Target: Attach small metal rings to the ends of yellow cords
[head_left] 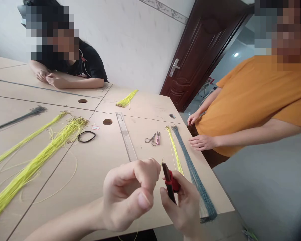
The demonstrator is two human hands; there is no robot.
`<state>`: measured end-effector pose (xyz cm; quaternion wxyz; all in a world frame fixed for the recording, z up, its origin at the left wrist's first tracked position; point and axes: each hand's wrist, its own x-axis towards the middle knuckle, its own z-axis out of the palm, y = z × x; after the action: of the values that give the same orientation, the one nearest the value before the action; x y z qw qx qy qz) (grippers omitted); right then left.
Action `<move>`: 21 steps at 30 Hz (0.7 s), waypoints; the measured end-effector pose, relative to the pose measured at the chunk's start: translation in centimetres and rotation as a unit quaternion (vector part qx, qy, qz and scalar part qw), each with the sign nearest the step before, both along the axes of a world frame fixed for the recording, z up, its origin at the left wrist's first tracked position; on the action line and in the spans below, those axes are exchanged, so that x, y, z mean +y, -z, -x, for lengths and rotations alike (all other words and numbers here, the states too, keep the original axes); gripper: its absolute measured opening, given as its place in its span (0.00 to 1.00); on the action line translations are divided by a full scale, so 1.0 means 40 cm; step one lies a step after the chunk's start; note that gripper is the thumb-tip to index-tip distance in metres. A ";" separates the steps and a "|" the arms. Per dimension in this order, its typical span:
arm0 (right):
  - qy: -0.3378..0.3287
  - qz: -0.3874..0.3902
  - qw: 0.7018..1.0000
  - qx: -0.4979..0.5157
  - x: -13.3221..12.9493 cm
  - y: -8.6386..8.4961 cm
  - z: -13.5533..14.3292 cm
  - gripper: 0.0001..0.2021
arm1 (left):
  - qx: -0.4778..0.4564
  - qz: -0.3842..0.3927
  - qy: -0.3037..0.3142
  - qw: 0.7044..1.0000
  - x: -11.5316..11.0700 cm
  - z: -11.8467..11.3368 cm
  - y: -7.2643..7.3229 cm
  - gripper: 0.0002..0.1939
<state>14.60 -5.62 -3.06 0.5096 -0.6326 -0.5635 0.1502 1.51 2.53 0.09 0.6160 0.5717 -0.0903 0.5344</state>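
Note:
My left hand point(132, 192) is raised above the near table edge, thumb and forefinger pinched together. A thin yellow cord point(162, 161) shows its tip just beyond these fingers, and a faint strand hangs below the hand. Close beside it, my right hand point(183, 204) is closed around small pliers point(168, 179) with dark jaws and red-and-black handles. The jaw tips point up near the cord's tip; whether they touch it I cannot tell.
Yellow cord bundles point(47, 157) and a dark grey bundle point(22, 117) lie left. A clear ruler point(126, 137), scissors point(151, 139), pink snips point(158, 138) and a blue-grey bundle point(190, 164) lie ahead and right. One person point(90, 63) sits opposite; another point(251, 107) stands right.

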 end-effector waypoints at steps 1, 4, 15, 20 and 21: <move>-0.004 -0.006 1.000 -0.007 0.000 0.002 -0.001 0.05 | -0.001 -0.004 -0.001 1.000 -0.001 0.000 0.000 0.15; -0.015 -0.017 0.999 -0.028 0.001 0.007 -0.005 0.06 | 0.009 0.005 0.001 1.000 -0.005 0.000 0.001 0.16; 0.043 0.014 0.989 0.143 -0.015 0.019 -0.040 0.04 | 0.127 0.147 0.073 0.978 -0.032 0.023 0.005 0.18; 0.038 0.036 0.996 0.067 -0.013 0.011 -0.071 0.06 | 0.067 0.209 0.076 0.973 -0.026 0.012 -0.018 0.20; 0.024 0.069 0.997 0.020 -0.007 0.014 -0.072 0.06 | 0.050 0.232 0.071 0.969 -0.020 0.008 -0.026 0.21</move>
<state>17.50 -5.88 -3.60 0.4794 -0.6764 -0.5262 0.1891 1.19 1.72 1.13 0.7721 0.4311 0.0262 0.4663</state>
